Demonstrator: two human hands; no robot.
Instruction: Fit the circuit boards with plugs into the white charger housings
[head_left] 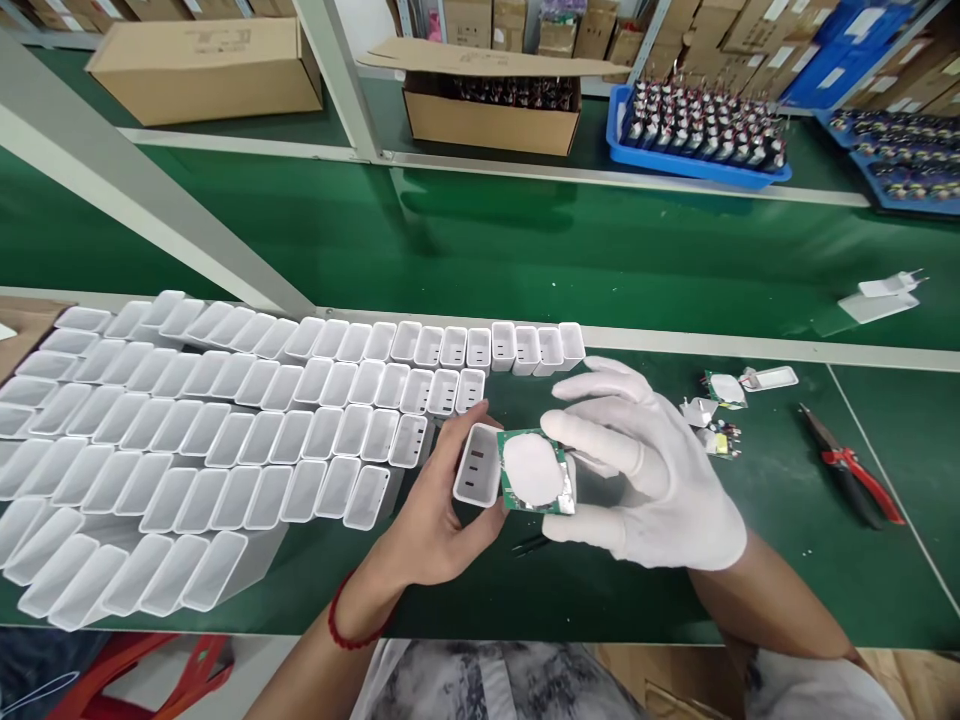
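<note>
1. Head view: a red stool (pixel 97 680) stood below the worktop's (pixel 465 605) near edge, toward its left corner.
2. Above the middle of the near edge, the bare left hand (pixel 431 525), with a red bracelet (pixel 334 618) at the wrist, pinched a white housing (pixel 472 488) between thumb and fingers. Its mouth faced the camera, showing slots inside.
3. Just right of it, the gloved right hand (pixel 660 490) pinched a green circuit board (pixel 511 498) between thumb and fingertips. A white pad (pixel 532 468) covered most of the board's face. The board's left edge met the housing's rim in view; whether they touched could not be told.
4. A thin dark tool (pixel 531 546) lay partly hidden beneath the hands.
5. Rows of similar housings (pixel 262 435) stood mouth up from the worktop's left end to past its middle, reaching the far edge.
6. Pliers (pixel 851 468) with red and black handles lay toward the right end; left of them sat loose electronic parts (pixel 716 440).
7. Beyond the far edge, at right, lay a white piece with two pins (pixel 889 287).
8. Farther back, a raised shelf carried a closed carton (pixel 202 75), an open carton (pixel 491 122) and a filled blue tray (pixel 697 172).
</note>
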